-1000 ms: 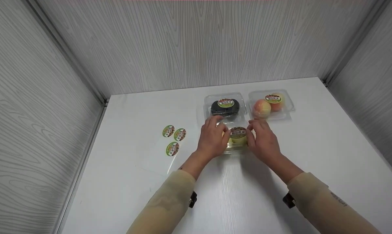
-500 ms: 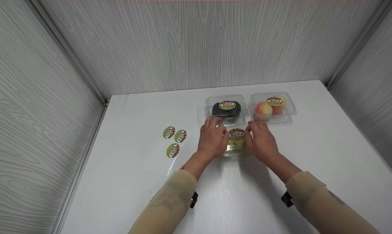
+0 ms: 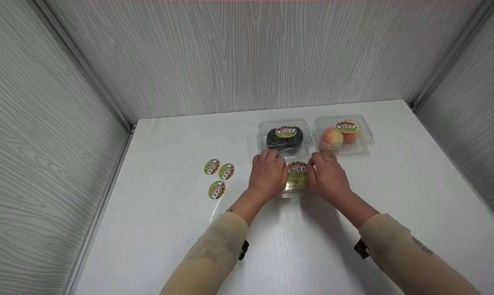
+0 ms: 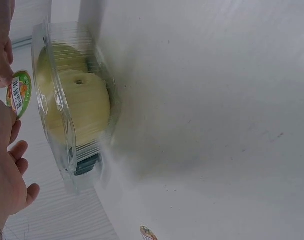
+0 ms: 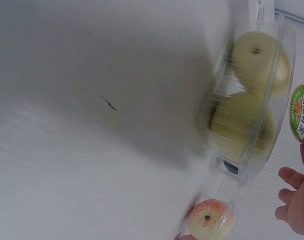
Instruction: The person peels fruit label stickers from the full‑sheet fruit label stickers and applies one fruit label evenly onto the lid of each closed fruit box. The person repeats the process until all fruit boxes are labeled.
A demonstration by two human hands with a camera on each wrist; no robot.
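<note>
Above a clear plastic clamshell box (image 3: 295, 194), an oval fruit label sticker (image 3: 297, 169) is held by its two sides. My left hand (image 3: 267, 174) pinches its left edge; my right hand (image 3: 329, 176) pinches the right edge. Two pale yellow-green fruits (image 4: 84, 107) sit inside the box, whose lid is down. A gap between the sticker and the lid shows in both wrist views. The other fingers of each hand are loosely bent and hold nothing.
Behind stands a clear box with dark fruit (image 3: 285, 141), labelled on top. To its right, another labelled box holds peach-like fruits (image 3: 332, 138). Three loose stickers (image 3: 217, 189) lie on a clear sheet at left. Grey wood-grain panels enclose the white table (image 3: 296, 254).
The sticker has tipped from dark and angled to more brightly lit, and shifted slightly left. My left fingers have drawn in closer together. The boxes stay put.
</note>
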